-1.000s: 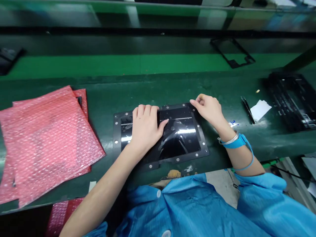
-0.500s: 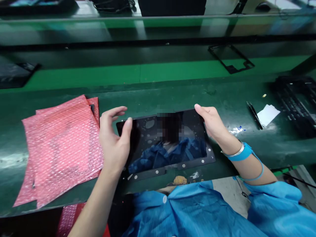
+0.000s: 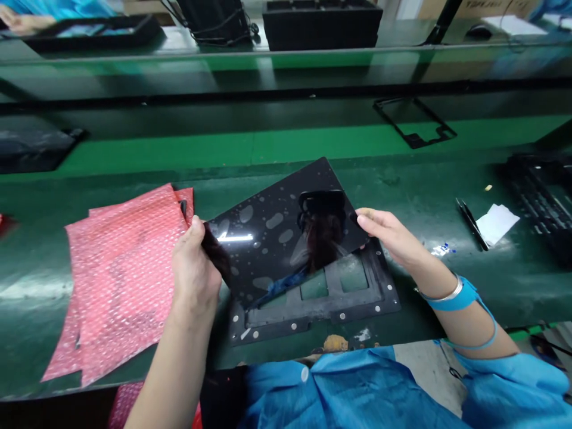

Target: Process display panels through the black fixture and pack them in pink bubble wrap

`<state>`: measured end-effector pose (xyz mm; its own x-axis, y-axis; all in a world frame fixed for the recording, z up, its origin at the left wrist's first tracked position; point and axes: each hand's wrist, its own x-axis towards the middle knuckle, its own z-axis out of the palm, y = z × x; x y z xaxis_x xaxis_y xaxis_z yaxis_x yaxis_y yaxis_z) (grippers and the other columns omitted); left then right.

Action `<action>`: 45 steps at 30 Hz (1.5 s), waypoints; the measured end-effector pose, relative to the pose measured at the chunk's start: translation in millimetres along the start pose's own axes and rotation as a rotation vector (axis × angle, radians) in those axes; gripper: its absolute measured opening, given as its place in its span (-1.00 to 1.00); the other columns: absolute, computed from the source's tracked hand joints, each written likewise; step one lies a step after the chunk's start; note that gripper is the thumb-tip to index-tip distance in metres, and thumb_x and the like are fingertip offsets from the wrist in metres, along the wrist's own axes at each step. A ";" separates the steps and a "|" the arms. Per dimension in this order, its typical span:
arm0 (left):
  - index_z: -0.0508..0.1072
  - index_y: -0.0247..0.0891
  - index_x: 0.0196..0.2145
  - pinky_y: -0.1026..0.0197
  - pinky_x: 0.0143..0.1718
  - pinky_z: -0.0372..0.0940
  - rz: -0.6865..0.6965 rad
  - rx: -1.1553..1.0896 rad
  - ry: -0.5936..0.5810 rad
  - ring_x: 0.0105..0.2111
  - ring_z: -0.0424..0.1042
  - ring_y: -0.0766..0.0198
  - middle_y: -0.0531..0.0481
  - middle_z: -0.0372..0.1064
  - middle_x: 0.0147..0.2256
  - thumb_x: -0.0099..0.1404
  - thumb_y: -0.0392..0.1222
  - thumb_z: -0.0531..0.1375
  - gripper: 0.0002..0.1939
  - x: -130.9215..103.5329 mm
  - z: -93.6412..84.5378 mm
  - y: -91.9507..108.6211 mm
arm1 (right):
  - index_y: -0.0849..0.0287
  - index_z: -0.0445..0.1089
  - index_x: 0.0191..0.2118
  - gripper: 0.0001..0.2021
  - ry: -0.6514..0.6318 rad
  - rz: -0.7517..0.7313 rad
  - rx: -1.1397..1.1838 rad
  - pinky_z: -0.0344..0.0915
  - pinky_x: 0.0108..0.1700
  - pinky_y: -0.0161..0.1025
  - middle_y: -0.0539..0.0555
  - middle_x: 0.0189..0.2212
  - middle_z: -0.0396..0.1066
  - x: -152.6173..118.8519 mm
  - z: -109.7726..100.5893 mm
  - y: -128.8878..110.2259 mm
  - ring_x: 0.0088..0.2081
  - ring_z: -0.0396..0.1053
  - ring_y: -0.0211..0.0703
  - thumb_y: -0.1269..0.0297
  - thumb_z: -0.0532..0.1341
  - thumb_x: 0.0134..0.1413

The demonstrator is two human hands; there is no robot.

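A glossy black screen panel [image 3: 272,232] is held tilted between my two hands. My left hand [image 3: 196,271] grips its left edge, thumb on top. On the opposite edge, my right hand [image 3: 391,235] pinches the panel between thumb and fingers. Beneath it lies a dark frame-like fixture [image 3: 319,313] with open windows and several round silver studs along its border; the panel hides its far part. Pale blotches and reflections show on the panel's face. Close to my left hand lie pink bubble-wrap bags [image 3: 129,280], with a dark edge poking out of one.
To the right are black tweezers [image 3: 472,223], white paper pieces [image 3: 497,224] and stacked black frames [image 3: 543,202]. A thin black frame [image 3: 415,122] lies farther back. A black panel [image 3: 38,149] sits far left. Across the bench, a person's hand [image 3: 29,22] is near a black tray [image 3: 96,33].
The panel has come up off the fixture and turned, its far right corner rising, exposing the fixture's windows. My left hand has closed on the panel's left edge. The view has shifted slightly.
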<state>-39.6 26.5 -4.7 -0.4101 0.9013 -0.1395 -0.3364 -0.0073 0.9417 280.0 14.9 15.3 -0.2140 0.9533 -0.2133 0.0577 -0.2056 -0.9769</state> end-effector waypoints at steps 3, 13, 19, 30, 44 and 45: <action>0.43 -0.21 -0.51 0.33 -0.48 0.34 0.041 -0.073 0.118 -0.46 0.44 0.35 0.09 0.49 -0.48 0.12 0.00 0.44 -0.68 0.2 -1.7 -3.2 | 0.09 0.43 -0.33 -0.48 -0.163 0.044 0.043 0.31 -0.47 -0.27 0.01 -0.50 0.47 -1.2 -0.7 -1.4 -0.48 0.47 -0.14 -0.30 0.40 -0.13; 0.49 -0.21 -0.43 0.24 -0.19 0.46 0.061 0.027 0.046 -0.29 0.55 0.25 0.12 0.55 -0.43 0.27 0.00 0.34 -0.74 -12.0 11.4 3.5 | 0.13 0.34 -0.44 -0.48 -0.004 -0.047 0.104 0.25 -0.60 -0.31 -0.06 -0.62 0.35 0.0 3.2 6.9 -0.65 0.40 -0.21 -0.23 0.46 -0.14; 0.58 -0.25 -0.35 0.24 -0.39 0.44 -0.148 0.091 -0.283 -0.36 0.57 0.15 -0.06 0.59 -0.33 0.03 0.00 0.48 -0.67 -28.7 25.2 2.8 | 0.10 0.33 -0.45 -0.51 0.220 -0.115 0.140 0.22 -0.62 -0.27 -0.07 -0.60 0.31 6.5 -12.4 14.0 -0.66 0.33 -0.25 -0.19 0.47 -0.16; 0.43 -0.33 -0.45 0.27 -0.54 0.38 -0.241 0.098 -0.416 -0.49 0.60 0.07 -0.28 0.59 -0.43 0.10 -0.09 0.42 -0.70 -30.4 19.1 1.9 | 0.09 0.40 -0.28 -0.52 0.086 -0.056 0.120 0.28 -0.55 -0.24 -0.03 -0.45 0.43 29.0 -29.6 12.7 -0.58 0.36 -0.24 -0.10 0.52 -0.21; 0.41 -0.29 -0.01 0.25 -0.40 0.36 -0.031 -0.036 -0.189 -0.37 0.57 0.16 -0.18 0.61 -0.29 0.14 0.03 0.36 -0.46 -21.7 8.1 13.5 | 0.06 0.16 -0.30 -0.78 0.466 0.019 -0.230 0.33 -0.41 -0.36 -0.07 -0.55 0.39 179.8 37.9 -40.5 -0.45 0.49 -0.22 0.19 0.25 0.24; 0.43 -0.30 -0.02 0.24 -0.40 0.36 -0.044 -0.028 -0.198 -0.38 0.57 0.16 -0.18 0.61 -0.31 0.14 0.03 0.36 -0.48 -22.2 8.0 13.9 | 0.07 0.19 -0.26 -0.79 0.494 0.024 -0.293 0.33 -0.41 -0.34 -0.05 -0.53 0.42 184.5 33.0 -40.3 -0.45 0.49 -0.21 0.14 0.24 0.25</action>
<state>-28.3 9.9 13.9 -0.2208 0.9686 -0.1147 -0.3751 0.0242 0.9267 206.1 191.7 14.9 0.2674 0.9539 -0.1365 0.3398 -0.2258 -0.9130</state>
